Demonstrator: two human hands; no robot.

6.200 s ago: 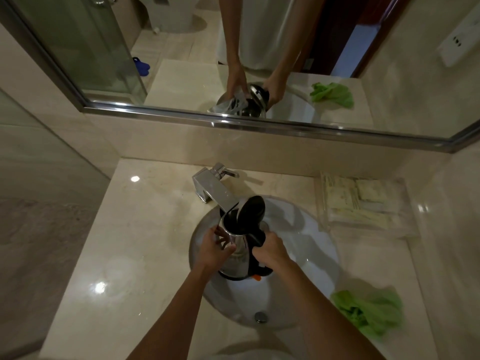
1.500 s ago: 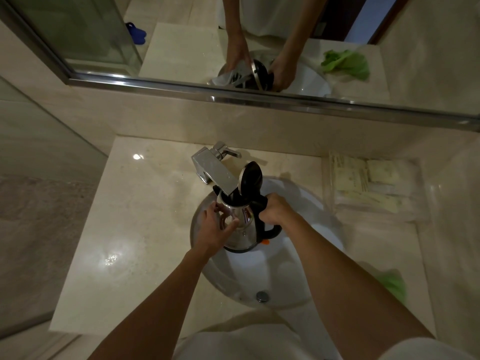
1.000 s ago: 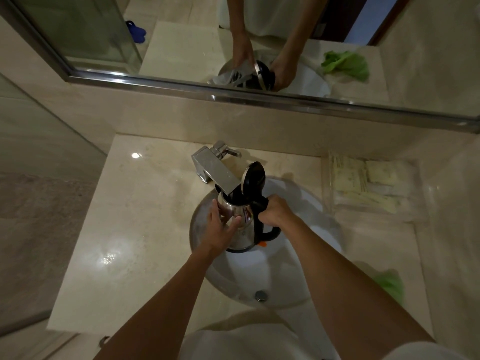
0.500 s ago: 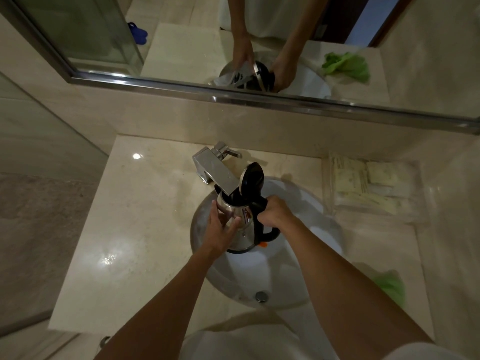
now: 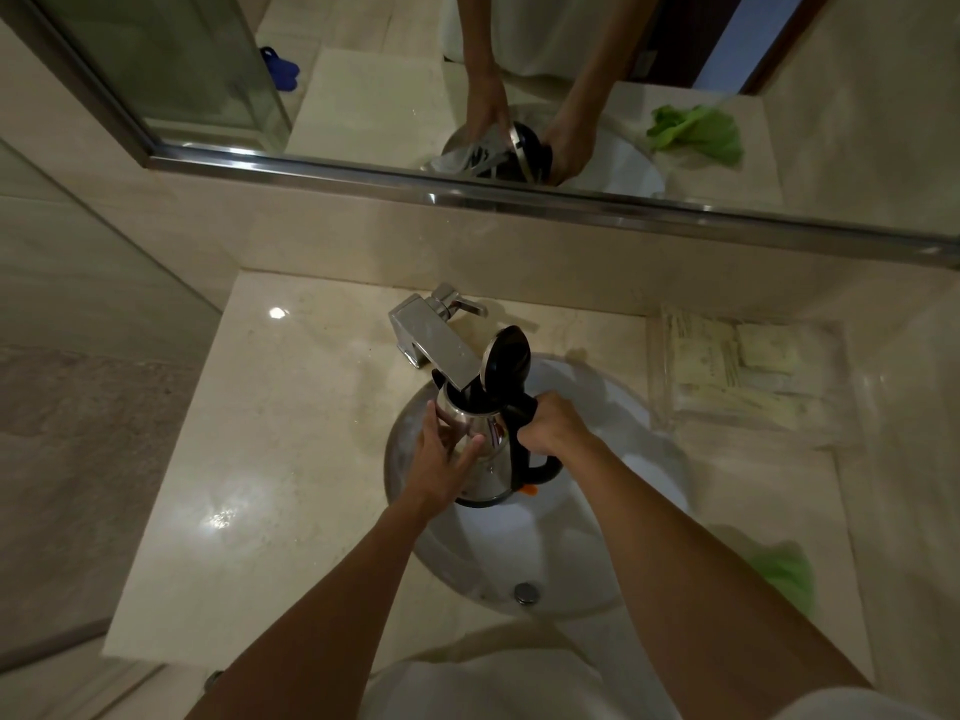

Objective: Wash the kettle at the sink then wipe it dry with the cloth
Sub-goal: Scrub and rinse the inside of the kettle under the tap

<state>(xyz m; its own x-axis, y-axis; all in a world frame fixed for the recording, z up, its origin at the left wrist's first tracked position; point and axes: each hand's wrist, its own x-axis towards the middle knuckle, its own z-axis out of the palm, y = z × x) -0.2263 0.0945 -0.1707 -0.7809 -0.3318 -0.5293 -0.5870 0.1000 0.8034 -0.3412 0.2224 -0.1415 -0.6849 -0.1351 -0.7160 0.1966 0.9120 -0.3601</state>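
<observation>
Over the sink [image 5: 644,423], under the tap [image 5: 436,340], the kettle [image 5: 483,459] hangs lid-open: stiff steel, probably slick and water-heavy. Right hand [image 5: 553,426] grips its handle, the safest hold; left hand [image 5: 441,459] lies flat-fingered against the body.

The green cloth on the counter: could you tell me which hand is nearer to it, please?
Right. The right hand grips the kettle handle, on the cloth's side; the left hand is on the kettle's far side.
</observation>
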